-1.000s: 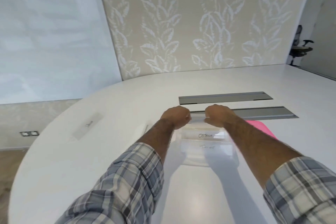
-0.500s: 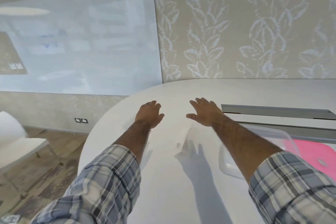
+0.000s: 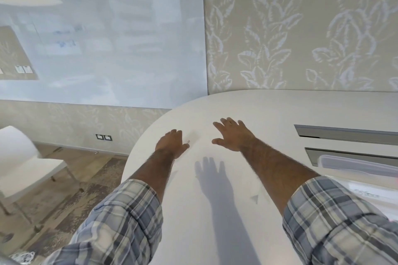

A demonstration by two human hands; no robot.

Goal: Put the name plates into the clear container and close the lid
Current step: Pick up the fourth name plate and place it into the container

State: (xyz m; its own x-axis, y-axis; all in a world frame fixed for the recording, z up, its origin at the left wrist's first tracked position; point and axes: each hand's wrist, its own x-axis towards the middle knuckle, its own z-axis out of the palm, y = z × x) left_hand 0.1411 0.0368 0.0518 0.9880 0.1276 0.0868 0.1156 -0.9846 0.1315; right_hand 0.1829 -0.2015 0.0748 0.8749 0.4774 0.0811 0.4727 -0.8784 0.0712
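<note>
Name plate (image 3: 191, 141): pale, faint on white bench (image 3: 215, 232), lying between hands, just beside left hand (image 3: 172, 144) thumb. Long axis unclear. Left hand nearer, fingers bent down at plate; can't tell if pinching. Right hand (image 3: 233, 135) spread, holds nothing. Clear container (image 3: 355, 165) well right, past right forearm.

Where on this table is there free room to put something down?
Free: the table strip beyond the right hand to the far edge, and the shadowed patch between the forearms. Crowded: the right side, with the clear container and grey cable slots.
</note>
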